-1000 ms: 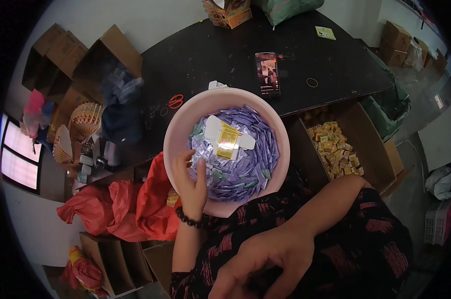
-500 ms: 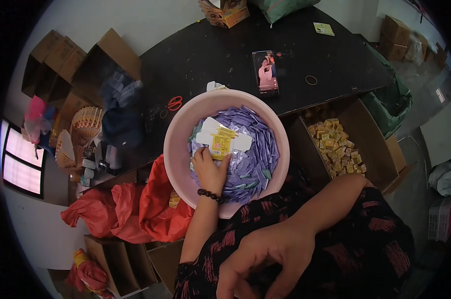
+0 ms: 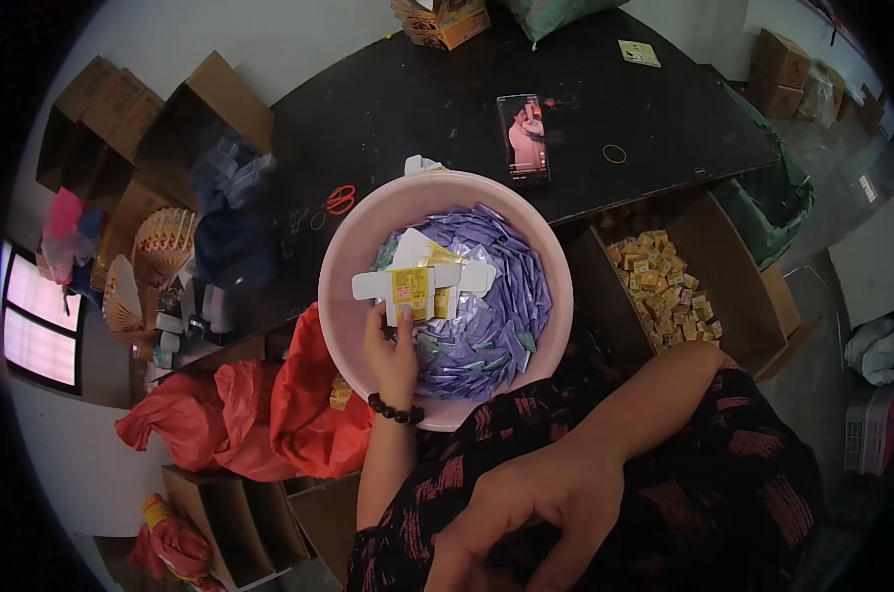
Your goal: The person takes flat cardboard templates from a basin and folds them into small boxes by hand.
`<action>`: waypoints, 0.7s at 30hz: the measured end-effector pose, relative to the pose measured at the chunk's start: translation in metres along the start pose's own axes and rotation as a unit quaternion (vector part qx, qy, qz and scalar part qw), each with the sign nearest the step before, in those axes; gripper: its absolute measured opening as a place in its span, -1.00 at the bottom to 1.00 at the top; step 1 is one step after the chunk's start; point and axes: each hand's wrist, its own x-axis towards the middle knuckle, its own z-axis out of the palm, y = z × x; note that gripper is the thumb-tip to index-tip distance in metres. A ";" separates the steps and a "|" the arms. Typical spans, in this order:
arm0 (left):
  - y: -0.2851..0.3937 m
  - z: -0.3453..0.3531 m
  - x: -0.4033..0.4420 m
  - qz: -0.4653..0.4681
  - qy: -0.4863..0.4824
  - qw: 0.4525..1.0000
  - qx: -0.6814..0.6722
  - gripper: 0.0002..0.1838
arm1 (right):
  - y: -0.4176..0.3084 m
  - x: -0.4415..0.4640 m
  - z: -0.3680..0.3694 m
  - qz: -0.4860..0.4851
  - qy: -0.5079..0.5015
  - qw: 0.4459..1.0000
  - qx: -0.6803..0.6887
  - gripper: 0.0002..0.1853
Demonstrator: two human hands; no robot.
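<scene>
My left hand (image 3: 392, 357) is closed on a flattened yellow-and-white carton (image 3: 409, 288), thumb on its lower edge. The carton is above a pink basin (image 3: 345, 237). Behind it, another flat white-and-yellow carton (image 3: 478, 280) lies on a heap of purple sachets (image 3: 516, 296), with a few green ones among them. Close to the camera, over my lap, is my right hand (image 3: 536, 503). Its fingers are bent and the thumb stands apart from them, with nothing visible between. The fingertips run out at the bottom edge.
The basin is at the edge of a black table (image 3: 417, 109) with a phone (image 3: 523, 138), red scissors (image 3: 340, 200) and a rubber band (image 3: 615, 154). Right of it, a cardboard box (image 3: 733, 261) holds small yellow boxes (image 3: 664, 286). A red bag (image 3: 314, 414) is at the left.
My left hand has lifted a flat carton and moved slightly left with it, uncovering another carton on the sachets. My right hand stays about where it was.
</scene>
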 end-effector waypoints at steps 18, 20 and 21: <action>0.060 -0.005 -0.056 -0.089 0.086 0.919 -0.375 -0.66 | 0.079 -0.011 -0.121 -0.049 0.533 0.618 -0.576 -0.56; 0.059 -0.009 -0.058 -0.118 0.074 0.920 -0.366 -0.64 | 0.088 -0.008 -0.120 -0.010 0.530 0.608 -0.591 -0.54; 0.058 -0.010 -0.058 -0.149 0.063 0.920 -0.356 -0.61 | 0.090 -0.009 -0.121 -0.010 0.529 0.608 -0.592 -0.54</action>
